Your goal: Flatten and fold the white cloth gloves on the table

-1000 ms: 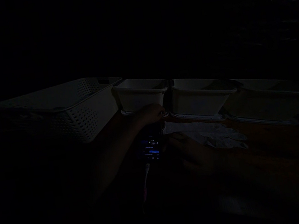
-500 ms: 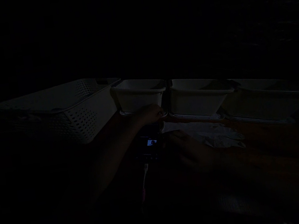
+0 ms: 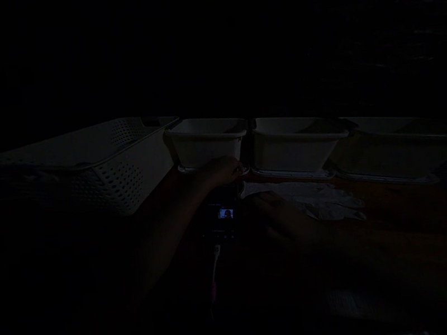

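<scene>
The scene is very dark. A phone (image 3: 225,217) with a small lit picture on its screen stands on the wooden table, a cable (image 3: 216,265) plugged into its near end. My left hand (image 3: 222,171) rests over the phone's top edge, fingers curled, right in front of a small white tub (image 3: 206,142). My right hand (image 3: 277,221) lies just right of the phone, beside its edge; its fingers are too dark to make out.
A large white perforated basket (image 3: 111,157) stands at the left. Two more white tubs (image 3: 293,142) (image 3: 390,149) line the back to the right. Crumpled white material (image 3: 322,200), possibly gloves, lies on the table beyond my right hand.
The phone's screen changed from a blue menu to a small bright picture. Both hands have stayed nearly still.
</scene>
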`<state>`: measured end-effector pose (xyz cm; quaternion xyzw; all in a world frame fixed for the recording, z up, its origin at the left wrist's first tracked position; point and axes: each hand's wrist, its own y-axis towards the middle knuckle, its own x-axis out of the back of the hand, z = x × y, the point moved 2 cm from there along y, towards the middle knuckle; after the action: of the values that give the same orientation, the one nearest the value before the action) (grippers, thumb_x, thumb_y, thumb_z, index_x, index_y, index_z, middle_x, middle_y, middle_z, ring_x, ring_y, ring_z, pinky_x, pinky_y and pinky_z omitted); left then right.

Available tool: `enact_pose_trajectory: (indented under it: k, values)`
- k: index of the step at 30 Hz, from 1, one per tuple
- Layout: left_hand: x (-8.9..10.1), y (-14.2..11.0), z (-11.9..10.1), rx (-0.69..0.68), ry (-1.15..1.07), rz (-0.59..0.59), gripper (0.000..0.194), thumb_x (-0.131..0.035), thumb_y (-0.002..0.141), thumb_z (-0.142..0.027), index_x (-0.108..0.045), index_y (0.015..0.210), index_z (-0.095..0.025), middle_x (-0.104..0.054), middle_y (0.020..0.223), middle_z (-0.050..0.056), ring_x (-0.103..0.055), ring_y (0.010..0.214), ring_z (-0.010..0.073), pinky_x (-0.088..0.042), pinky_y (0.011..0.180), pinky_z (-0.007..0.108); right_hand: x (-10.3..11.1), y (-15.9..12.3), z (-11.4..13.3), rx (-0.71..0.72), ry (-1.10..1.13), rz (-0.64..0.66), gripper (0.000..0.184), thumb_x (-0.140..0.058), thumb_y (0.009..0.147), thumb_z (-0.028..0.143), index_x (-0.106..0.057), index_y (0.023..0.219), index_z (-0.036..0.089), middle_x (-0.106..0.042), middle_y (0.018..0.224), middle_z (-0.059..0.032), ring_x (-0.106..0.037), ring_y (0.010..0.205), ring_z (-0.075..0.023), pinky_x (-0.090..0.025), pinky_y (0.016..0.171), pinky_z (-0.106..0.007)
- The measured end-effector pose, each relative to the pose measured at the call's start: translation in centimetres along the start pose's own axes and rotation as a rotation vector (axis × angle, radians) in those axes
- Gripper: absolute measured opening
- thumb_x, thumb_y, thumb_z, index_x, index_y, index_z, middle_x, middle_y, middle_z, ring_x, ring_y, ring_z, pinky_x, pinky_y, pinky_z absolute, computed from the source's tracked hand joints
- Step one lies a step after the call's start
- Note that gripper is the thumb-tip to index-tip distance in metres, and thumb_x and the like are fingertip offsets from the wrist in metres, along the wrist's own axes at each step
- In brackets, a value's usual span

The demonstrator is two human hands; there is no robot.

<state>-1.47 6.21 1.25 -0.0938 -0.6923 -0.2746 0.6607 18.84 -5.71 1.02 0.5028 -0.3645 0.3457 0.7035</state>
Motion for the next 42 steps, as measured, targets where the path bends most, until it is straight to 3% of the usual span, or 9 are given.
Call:
enact_pose_trajectory:
  k: [4,9,13,18,22,25,29,42]
  values:
    - [-0.4,0.2,0.5,-0.011,-0.033,-0.004,0.025,-0.052,0.093,-0.026,-0.074,0.104,-0.019,-0.075,0.104,0.006,-0.069,0.093,0.0195,-0.044,0.072,0.025,0.0,-0.3,-1.2,-0.111,-0.010,-0.010,0.031,-0.043,0.087,0.021,-0.053,0.114,0.010,-0.061,0.114,-0.0185,-0.055,0.101,-0.0289,-0.047,0.086,-0.045]
    - [-0.8,0.2,1.7,0.016,-0.106,-0.032,0.025,-0.053,0.093,-0.025,-0.074,0.106,-0.019,-0.074,0.106,0.006,-0.067,0.095,0.0190,-0.045,0.078,0.026,0.1,-1.1,-3.7,-0.241,-0.003,-0.137,0.038,-0.043,0.091,0.023,-0.050,0.127,0.012,-0.059,0.126,-0.0188,-0.056,0.113,-0.0293,-0.046,0.096,-0.047]
    - [-1.1,0.1,2.4,0.053,-0.162,-0.058,0.025,-0.053,0.093,-0.025,-0.073,0.105,-0.019,-0.074,0.109,0.006,-0.066,0.099,0.0191,-0.045,0.081,0.026,0.6,-0.3,-4.9,-0.279,-0.014,-0.109,0.036,-0.041,0.094,0.026,-0.051,0.126,0.013,-0.060,0.127,-0.0195,-0.058,0.112,-0.0290,-0.047,0.094,-0.046]
    - [-1.2,0.7,3.3,0.095,-0.222,-0.017,0.023,-0.057,0.088,-0.022,-0.074,0.102,-0.016,-0.075,0.101,0.006,-0.067,0.088,0.0189,-0.046,0.073,0.026,0.9,3.5,-5.0,-0.236,-0.070,-0.088,0.032,-0.038,0.094,0.026,-0.053,0.118,0.012,-0.064,0.111,-0.0178,-0.060,0.098,-0.0262,-0.048,0.086,-0.041]
    - [-1.0,0.6,4.1,0.109,-0.231,0.030,0.018,-0.067,0.077,-0.020,-0.075,0.093,-0.015,-0.075,0.086,0.004,-0.065,0.074,0.0172,-0.044,0.063,0.023,-0.4,5.9,-5.3,-0.271,-0.090,-0.185,0.026,-0.038,0.091,0.026,-0.054,0.108,0.013,-0.061,0.098,-0.0142,-0.057,0.086,-0.0229,-0.045,0.077,-0.036]
    - [-0.6,-0.1,4.1,0.115,-0.234,-0.023,0.024,-0.058,0.086,-0.022,-0.073,0.104,-0.018,-0.075,0.098,0.004,-0.066,0.082,0.0159,-0.045,0.068,0.023,-1.7,5.7,-5.5,-0.286,-0.093,-0.203,0.028,-0.039,0.089,0.025,-0.054,0.109,0.012,-0.060,0.103,-0.0163,-0.054,0.088,-0.0236,-0.045,0.078,-0.037]
    - [-0.3,-0.6,3.7,0.086,-0.231,-0.092,0.025,-0.053,0.090,-0.021,-0.073,0.104,-0.019,-0.075,0.101,0.004,-0.067,0.088,0.0164,-0.046,0.075,0.024,-2.4,4.6,-5.8,-0.232,-0.054,-0.151,0.032,-0.038,0.088,0.023,-0.051,0.115,0.011,-0.059,0.107,-0.0180,-0.052,0.092,-0.0251,-0.044,0.083,-0.041]
    - [-0.4,-0.5,3.5,0.079,-0.160,-0.065,0.027,-0.053,0.090,-0.020,-0.075,0.107,-0.019,-0.075,0.108,0.004,-0.068,0.096,0.0184,-0.049,0.081,0.025,-3.3,4.4,-5.9,-0.160,-0.061,-0.084,0.044,-0.038,0.089,0.026,-0.049,0.126,0.004,-0.056,0.120,-0.0223,-0.049,0.106,-0.0284,-0.040,0.099,-0.050]
